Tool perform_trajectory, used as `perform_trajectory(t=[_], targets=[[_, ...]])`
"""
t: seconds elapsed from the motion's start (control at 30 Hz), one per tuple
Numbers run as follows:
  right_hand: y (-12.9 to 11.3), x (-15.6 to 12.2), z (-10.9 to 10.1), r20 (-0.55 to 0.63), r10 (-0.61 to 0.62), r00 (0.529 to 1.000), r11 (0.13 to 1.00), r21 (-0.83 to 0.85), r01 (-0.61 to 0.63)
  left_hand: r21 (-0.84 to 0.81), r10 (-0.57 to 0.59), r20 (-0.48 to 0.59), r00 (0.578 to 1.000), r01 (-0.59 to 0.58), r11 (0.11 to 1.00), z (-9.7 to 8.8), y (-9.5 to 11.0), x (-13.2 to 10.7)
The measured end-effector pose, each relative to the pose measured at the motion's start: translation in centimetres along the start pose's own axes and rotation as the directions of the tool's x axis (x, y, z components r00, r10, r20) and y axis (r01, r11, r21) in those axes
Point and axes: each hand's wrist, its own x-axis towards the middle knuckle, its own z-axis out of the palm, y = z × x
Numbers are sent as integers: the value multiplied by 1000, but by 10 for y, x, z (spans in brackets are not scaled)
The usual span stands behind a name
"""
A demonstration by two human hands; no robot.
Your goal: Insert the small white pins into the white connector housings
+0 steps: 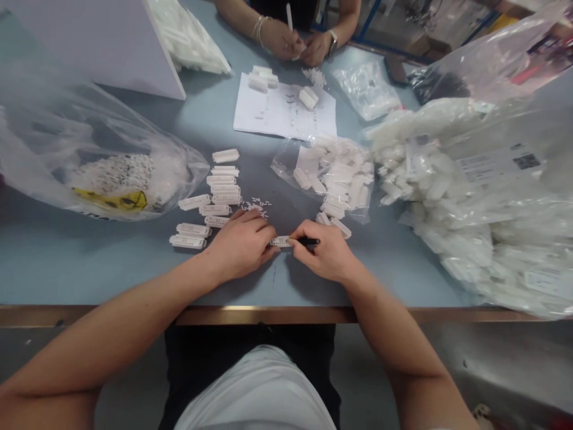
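Observation:
A small white slotted plastic block [281,241] lies between my hands near the table's front edge. My left hand [245,242] is closed on its left end, the thumb and fingertips gripping it. In my right hand [326,248] is a slim black pen-like tool [308,241], pinched with its tip over the block's right part. The exact kind of tool cannot be made out. Tiny white pins [256,206] are scattered just beyond my left fingers. Similar white blocks [226,197] stand in a loose column to the left of them.
An open clear bag of white blocks [344,173] lies beyond my right hand. Left is a bag of tiny parts [120,179]; large filled bags [465,173] crowd the right. Across the table, a co-worker's hands [298,46] work behind a printed sheet [250,116].

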Motion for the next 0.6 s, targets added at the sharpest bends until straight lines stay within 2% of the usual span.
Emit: perform_trajectory(t=[0.13,0.33,0.6], targets=[[0,0,-1,-15,5,1000,1000,3,-5,2,-6,23,1000,6,1000,-1,0,1],[2,-3,-3,-101,0,995,1000,-4,-1,-3,-4,18,1000,5,1000,-2,0,2],[4,-2,0,-91,-16,996,1000,-27,14,-20,-5,-6,1000,4,1000,0,0,1]])
